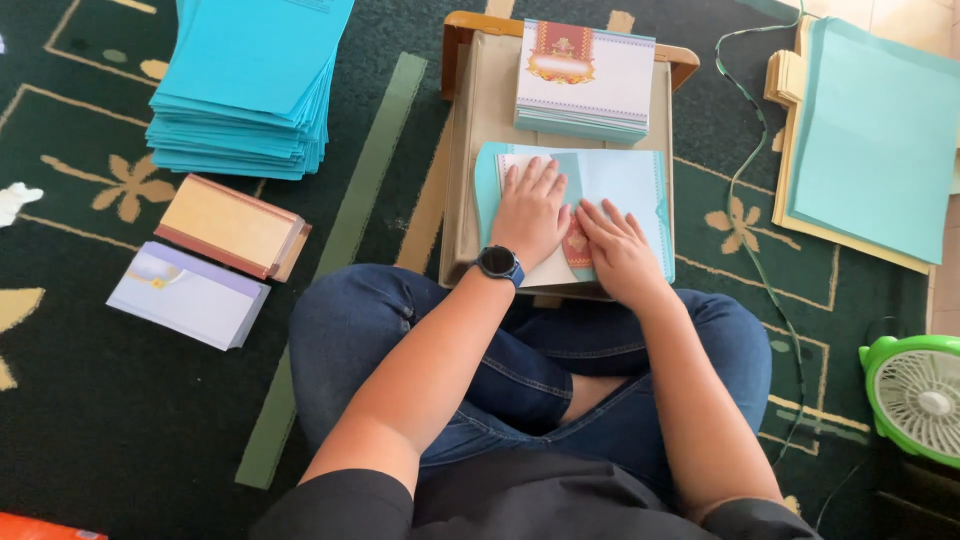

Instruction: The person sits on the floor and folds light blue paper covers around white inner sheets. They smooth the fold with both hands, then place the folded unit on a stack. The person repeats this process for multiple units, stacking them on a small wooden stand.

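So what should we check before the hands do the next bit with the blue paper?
1. Left hand flat on the light blue sheet: ok.
2. Right hand pressing the same sheet: ok.
3. Sheet lies fully on the small wooden table: ok, though its right edge sits near the table's edge.
4. Fold edges lined up: cannot tell, the hands cover them.
5. Stack of printed cards close by, at the table's far end: ok.
6. Pile of blue sheets on the carpet, on the left: ok.
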